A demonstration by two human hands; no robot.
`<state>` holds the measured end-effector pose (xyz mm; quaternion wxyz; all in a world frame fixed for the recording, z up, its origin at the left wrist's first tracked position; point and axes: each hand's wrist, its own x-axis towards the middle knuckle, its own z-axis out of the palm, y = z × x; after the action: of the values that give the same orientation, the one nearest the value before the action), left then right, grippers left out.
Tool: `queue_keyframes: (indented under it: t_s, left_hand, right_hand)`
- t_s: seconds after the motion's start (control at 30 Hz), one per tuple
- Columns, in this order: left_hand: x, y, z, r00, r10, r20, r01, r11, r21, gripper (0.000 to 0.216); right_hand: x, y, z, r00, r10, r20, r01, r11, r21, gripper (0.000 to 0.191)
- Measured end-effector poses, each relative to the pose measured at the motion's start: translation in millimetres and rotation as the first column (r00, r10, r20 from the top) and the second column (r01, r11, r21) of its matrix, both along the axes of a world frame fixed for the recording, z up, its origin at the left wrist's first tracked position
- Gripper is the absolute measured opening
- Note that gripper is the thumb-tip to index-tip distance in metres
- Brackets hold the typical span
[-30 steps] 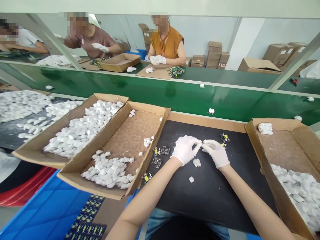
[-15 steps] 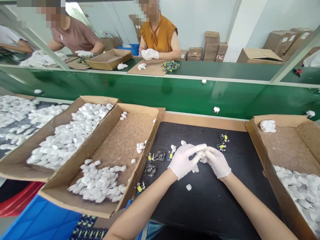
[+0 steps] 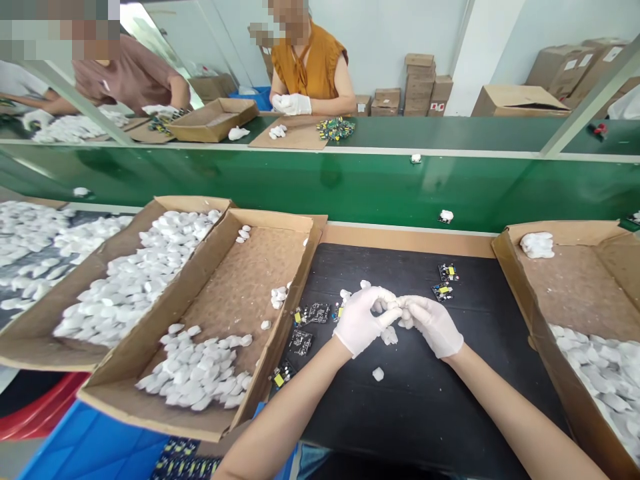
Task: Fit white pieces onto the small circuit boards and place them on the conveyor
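drawn closer together than a second ago, the gloved left grip [image 3: 361, 320] and right grip [image 3: 434, 323] pinch a small white piece [image 3: 399, 311] between their fingertips just above the black surface [image 3: 450, 393], where so slight a hold might let it slip among the loose pieces [image 3: 378, 374] beneath them.

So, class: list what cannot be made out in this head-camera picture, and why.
Head view:
white piece pinched between left hand and right hand: gloved fingers hide its shape.
circuit boards: too small to read components.
right cardboard tray: cut off by the right edge.
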<state>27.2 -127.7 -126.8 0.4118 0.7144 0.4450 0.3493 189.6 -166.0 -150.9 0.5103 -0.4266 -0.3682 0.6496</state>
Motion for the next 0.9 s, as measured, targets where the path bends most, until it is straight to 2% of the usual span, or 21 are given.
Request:
queue_keyframes:
  t_s: [0.17, 0.37, 0.6, 0.73, 0.83, 0.9]
  left_hand:
    - [1.5, 1.2, 4.1, 0.993, -0.040, 0.107, 0.048, 0.996, -0.070, 0.016]
    - [2.0, 1.7, -5.4, 0.977, -0.021, 0.213, 0.046, 0.993, -0.111, 0.022]
    - [4.0, -1.1, 0.2, 0.992, 0.007, 0.122, 0.004, 0.996, -0.088, 0.010]
    - [5.1, -2.5, 0.6, 0.996, -0.007, 0.093, 0.014, 0.997, -0.073, 0.016]
    - [4.6, -1.7, -3.8, 1.000, 0.002, 0.012, -0.002, 1.000, 0.012, 0.014]
    - [2.7, 1.0, -5.6, 0.998, 0.032, -0.060, -0.027, 0.996, 0.087, 0.007]
  right_hand:
    - [-0.8, -4.1, 3.5, 0.997, -0.071, 0.042, 0.069, 0.997, 0.047, 0.034]
    - [-3.0, -4.5, 4.6, 0.973, -0.190, 0.130, 0.176, 0.978, 0.111, 0.026]
    - [-4.6, -7.5, 0.6, 0.895, -0.290, 0.338, 0.193, 0.937, 0.293, 0.022]
    - [-5.5, -9.2, 1.6, 0.834, -0.334, 0.440, 0.156, 0.906, 0.393, 0.019]
    - [-5.0, -9.4, 2.7, 0.801, -0.355, 0.482, 0.114, 0.881, 0.459, 0.019]
    - [-2.8, -8.2, 3.1, 0.798, -0.350, 0.492, 0.112, 0.886, 0.449, 0.021]
